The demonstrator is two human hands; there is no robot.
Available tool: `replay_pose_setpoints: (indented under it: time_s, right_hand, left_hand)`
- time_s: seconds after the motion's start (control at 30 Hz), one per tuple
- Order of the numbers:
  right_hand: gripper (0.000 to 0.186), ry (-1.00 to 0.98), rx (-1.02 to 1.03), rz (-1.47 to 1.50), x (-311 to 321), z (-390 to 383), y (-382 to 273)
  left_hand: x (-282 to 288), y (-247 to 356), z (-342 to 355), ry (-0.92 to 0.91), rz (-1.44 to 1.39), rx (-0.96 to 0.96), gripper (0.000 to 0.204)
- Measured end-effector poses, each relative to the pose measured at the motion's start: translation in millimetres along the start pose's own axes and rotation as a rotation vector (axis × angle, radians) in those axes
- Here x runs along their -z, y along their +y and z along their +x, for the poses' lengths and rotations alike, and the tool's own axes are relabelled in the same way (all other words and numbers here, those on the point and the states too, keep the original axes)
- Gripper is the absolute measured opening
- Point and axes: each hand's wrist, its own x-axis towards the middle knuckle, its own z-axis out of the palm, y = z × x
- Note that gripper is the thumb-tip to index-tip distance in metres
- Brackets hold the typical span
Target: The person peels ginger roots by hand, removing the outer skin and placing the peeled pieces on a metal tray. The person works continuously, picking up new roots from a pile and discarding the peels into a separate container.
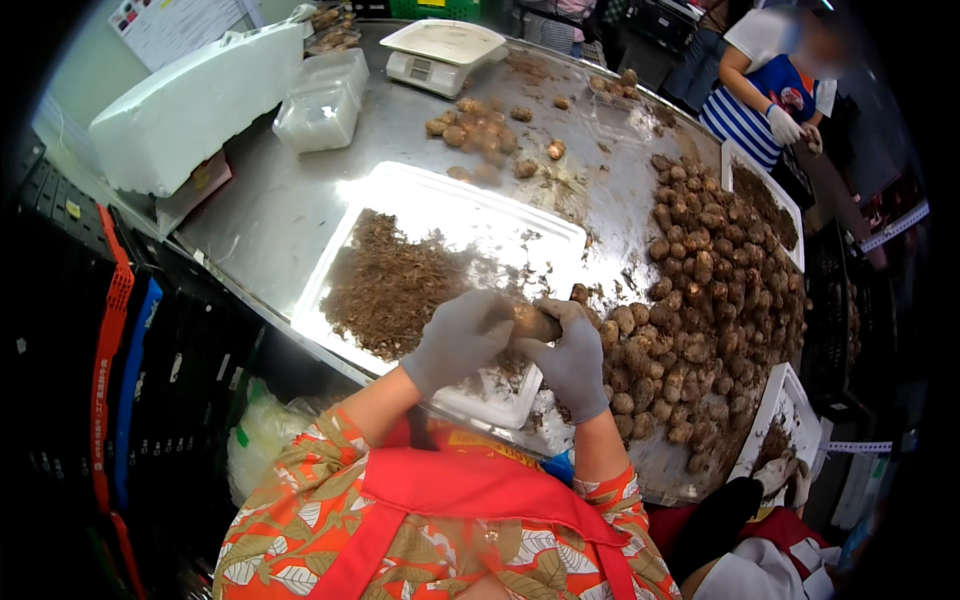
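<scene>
Metal surface (255,215) spans most of my view. Heap of brown tubers (690,320) covers its right side. White tray (490,208) sits right in front of me, loose brown scraps (390,285) piled in its left part, a thinner scatter elsewhere.

Both forearms come in from the lower edge, short of the heap. Left one angles up and to the right; right one runs nearly straight up with a slight lean left. They converge over the tray's near right part, both wrists above the near rim in view.

Left grip (462,335), grey glove: fingers curled inward, back of hand toward me, tips at the left end of my tuber. Blurred there, so can't tell if it's clamped on that end or has something else tucked inside.

Right grip (572,355), also grey-gloved: clamped on the tuber's right end, fingers over the top, thumb along the near side.

Tuber (535,322) itself: between the two grips, lying roughly crosswise, brown, slightly blurred.
</scene>
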Motion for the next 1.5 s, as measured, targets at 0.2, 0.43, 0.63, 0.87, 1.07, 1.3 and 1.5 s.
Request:
replay_pose_setpoints:
  time_s: [0.2,0.43,0.63,0.87,1.07,1.3,1.5]
  right_hand:
    - [0.049,0.06,-0.18,0.232,-8,3,15]
    - [0.049,0.056,-0.236,0.291,1,1,13]
    - [0.049,0.016,-0.212,0.311,-4,-5,16]
    - [0.048,-0.108,-0.017,0.131,-4,-5,7]
    - [0.054,-0.173,0.178,0.127,-8,-3,10]
    - [0.054,-0.083,0.119,0.27,-9,-3,2]
    - [0.05,-0.084,-0.111,0.492,-9,-6,2]
  left_hand:
    - [3,-5,-11,-0.194,-0.049,0.09,0.024]
    - [12,-9,-3,-0.227,0.117,0.096,0.023]
    - [16,-5,3,-0.143,-0.217,0.23,0.024]
    - [25,-1,14,-0.241,-0.039,-0.022,0.021]
    - [20,-14,20,-0.289,-0.096,0.134,0.025]
    - [12,-25,4,-0.207,-0.364,0.291,0.029]
    - [34,2,3,-0.209,-0.542,0.393,0.022]
